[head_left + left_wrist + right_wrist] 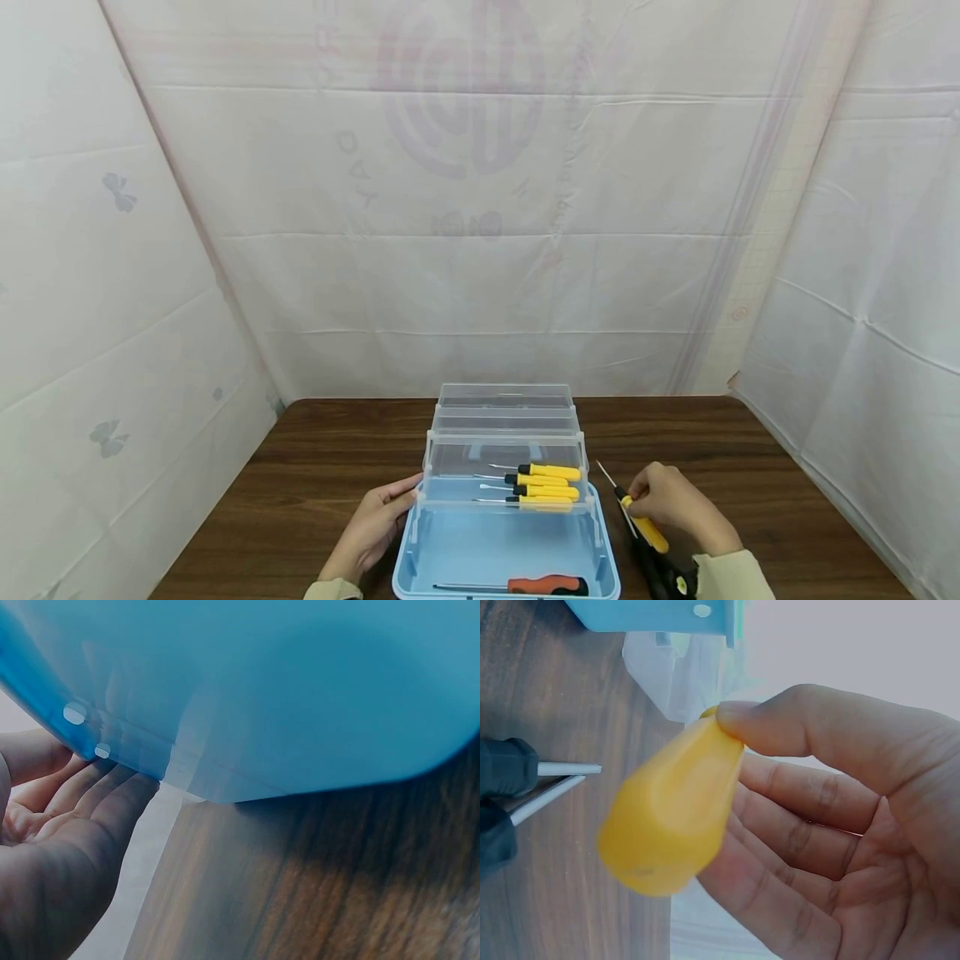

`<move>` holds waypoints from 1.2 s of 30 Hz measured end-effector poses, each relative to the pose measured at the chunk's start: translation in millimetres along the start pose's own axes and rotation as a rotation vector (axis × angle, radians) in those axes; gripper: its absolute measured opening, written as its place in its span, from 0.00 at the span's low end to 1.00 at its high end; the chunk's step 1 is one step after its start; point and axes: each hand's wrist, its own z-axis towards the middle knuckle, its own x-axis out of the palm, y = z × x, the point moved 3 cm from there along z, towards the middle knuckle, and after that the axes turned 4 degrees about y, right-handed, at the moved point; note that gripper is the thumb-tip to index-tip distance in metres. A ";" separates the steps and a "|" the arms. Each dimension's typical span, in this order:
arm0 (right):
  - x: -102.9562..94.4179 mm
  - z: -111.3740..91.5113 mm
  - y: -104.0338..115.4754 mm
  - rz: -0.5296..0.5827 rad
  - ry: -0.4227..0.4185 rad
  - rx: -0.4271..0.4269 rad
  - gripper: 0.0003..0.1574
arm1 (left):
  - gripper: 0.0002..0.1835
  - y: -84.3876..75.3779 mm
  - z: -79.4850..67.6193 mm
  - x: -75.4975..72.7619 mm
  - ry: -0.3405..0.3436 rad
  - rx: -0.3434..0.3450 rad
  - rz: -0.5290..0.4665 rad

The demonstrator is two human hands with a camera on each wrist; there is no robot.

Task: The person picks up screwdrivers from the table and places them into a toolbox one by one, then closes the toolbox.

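At bottom centre, a red screwdriver (548,585) lies in the blue box (510,537). Lower right, the right hand (673,502) pinches a yellow screwdriver (651,535) beside black-handled tools (649,565). Lower left, the left hand (375,521) rests nearly straight fingers against the box. Behind, four more screwdrivers (553,492) lie together.
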 end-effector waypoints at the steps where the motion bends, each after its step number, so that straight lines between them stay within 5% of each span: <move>1: -0.6 -0.2 0.5 -0.001 0.000 -0.004 0.06 | 0.28 0.1 0.2 0.0 0.001 0.001 -0.001; 36: -25.1 2.8 26.7 0.029 -0.027 -0.098 0.10 | 0.27 -0.9 -0.8 -0.3 -0.008 -0.013 0.002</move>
